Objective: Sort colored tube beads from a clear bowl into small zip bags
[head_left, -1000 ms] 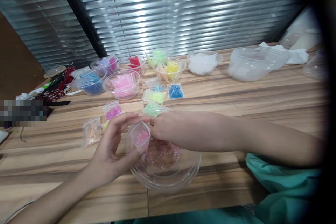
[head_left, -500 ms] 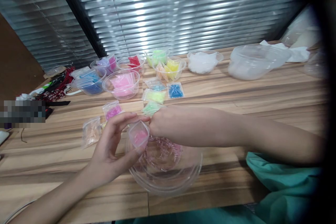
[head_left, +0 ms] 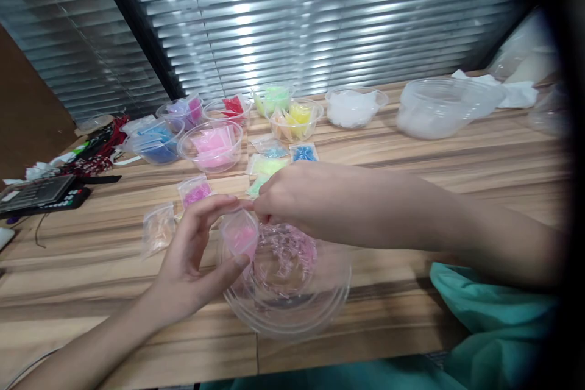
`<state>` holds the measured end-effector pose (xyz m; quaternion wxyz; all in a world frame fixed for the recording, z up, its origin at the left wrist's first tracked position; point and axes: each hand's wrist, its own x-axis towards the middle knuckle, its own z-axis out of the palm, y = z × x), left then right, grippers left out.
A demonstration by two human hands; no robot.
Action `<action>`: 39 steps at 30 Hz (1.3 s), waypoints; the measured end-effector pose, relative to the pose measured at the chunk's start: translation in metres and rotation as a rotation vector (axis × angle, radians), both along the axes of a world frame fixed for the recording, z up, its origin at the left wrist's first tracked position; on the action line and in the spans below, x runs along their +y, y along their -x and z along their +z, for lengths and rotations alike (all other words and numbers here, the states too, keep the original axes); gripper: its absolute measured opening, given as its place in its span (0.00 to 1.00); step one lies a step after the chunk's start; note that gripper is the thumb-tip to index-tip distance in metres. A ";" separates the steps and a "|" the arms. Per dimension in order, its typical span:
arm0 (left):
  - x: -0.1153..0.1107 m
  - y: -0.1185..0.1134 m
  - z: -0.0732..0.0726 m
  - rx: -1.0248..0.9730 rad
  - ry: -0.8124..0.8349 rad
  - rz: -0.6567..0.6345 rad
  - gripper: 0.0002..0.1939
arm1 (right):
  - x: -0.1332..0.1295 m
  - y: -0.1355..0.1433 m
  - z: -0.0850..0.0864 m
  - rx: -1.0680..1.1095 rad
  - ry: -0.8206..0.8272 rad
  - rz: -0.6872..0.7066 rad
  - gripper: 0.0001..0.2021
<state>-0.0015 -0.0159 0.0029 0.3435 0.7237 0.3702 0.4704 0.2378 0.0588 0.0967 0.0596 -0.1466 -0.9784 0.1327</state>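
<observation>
A left hand (head_left: 183, 280) pinches a small clear bag (head_left: 239, 236) of pink pieces between thumb and fingers above a wide clear bowl (head_left: 292, 330) on a wooden counter (head_left: 388, 323). The right hand (head_left: 292, 198) meets it at the bag's edge, its fingertips' grip impossible to tell. The work looks partway along: the bag holds some pink, while loose pink strands (head_left: 297, 250) remain in the bowl. Beyond, filled bags, among them peach (head_left: 159, 228) and magenta (head_left: 196, 192) ones, lie flat.
</observation>
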 end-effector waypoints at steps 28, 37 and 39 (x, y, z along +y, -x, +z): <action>0.000 0.005 -0.003 0.043 0.035 0.016 0.32 | -0.010 0.005 0.017 0.149 -0.104 -0.120 0.11; 0.002 0.007 -0.007 0.099 -0.001 0.024 0.32 | -0.008 0.005 0.008 0.275 -0.058 0.000 0.14; 0.002 0.007 -0.007 0.097 -0.003 0.023 0.32 | -0.010 0.005 0.009 0.287 -0.042 0.022 0.15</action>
